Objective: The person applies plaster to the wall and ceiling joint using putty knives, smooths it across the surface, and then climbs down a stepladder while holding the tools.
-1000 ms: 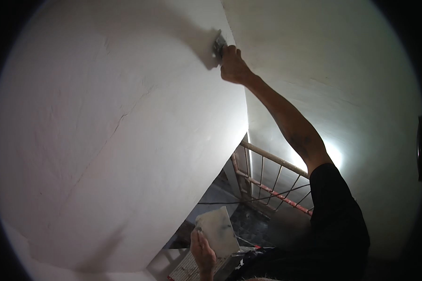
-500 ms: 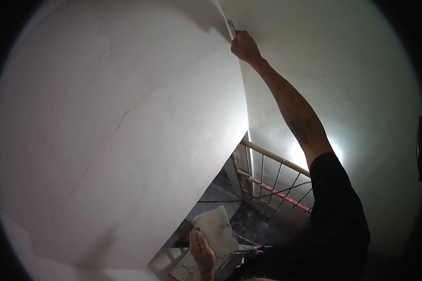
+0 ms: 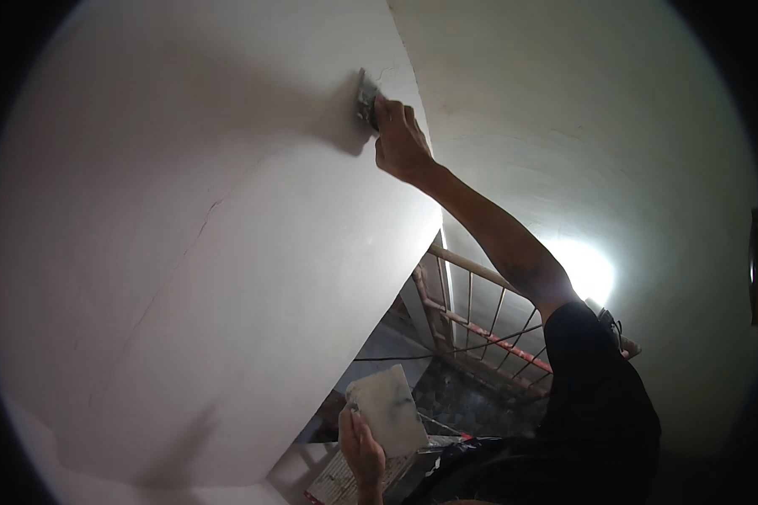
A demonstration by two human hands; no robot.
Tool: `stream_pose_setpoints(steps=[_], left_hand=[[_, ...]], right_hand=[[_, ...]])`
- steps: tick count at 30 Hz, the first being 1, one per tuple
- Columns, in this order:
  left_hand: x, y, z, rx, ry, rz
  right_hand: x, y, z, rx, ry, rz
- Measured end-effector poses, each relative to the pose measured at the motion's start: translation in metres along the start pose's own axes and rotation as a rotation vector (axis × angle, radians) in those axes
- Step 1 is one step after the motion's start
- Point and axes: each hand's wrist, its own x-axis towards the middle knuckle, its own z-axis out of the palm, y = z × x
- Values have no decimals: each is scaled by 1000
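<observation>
With the arm stretched up, my right hand (image 3: pixel 403 139) is closed on a putty knife (image 3: pixel 365 99). The knife's blade is against the white sloping surface (image 3: pixel 253 295), left of its corner with the adjoining wall (image 3: pixel 615 151). Low in the head view, my left hand (image 3: pixel 361 446) grips the left edge of a rectangular plastering board (image 3: pixel 387 412). That board is pale, with grey smears on its face. A thin crack (image 3: pixel 195 240) runs diagonally down the sloping surface.
Below the slope stands a metal railing (image 3: pixel 480 269) with brown and red bars. A bright lamp (image 3: pixel 598 310) lights the wall beside my right arm. Under my left hand lies a slatted, worn platform (image 3: pixel 345 480). A dark object (image 3: pixel 757 268) hangs at the far right.
My right hand has moved the putty knife down and left from the corner onto the sloping surface. The left hand and its board have hardly moved.
</observation>
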Motion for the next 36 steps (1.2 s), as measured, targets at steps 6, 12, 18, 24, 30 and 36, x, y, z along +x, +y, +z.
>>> stream_pose_setpoints(steps=[6, 12, 18, 24, 30, 36], left_hand=[[1, 12, 7, 12, 9, 22], [-1, 17, 3, 21, 39, 8], [0, 12, 5, -7, 67, 11], [2, 2, -4, 58, 73, -7], [4, 10, 0, 2, 51, -5], [3, 8, -3, 5, 63, -12]], right_hand=[[9, 32, -36, 142, 299, -109], [98, 81, -48, 48, -121, 421], [110, 82, -32, -119, -160, 344], [47, 33, -32, 96, -58, -76], [85, 52, -84, 155, 55, 276], [138, 69, -72, 114, -76, 328]])
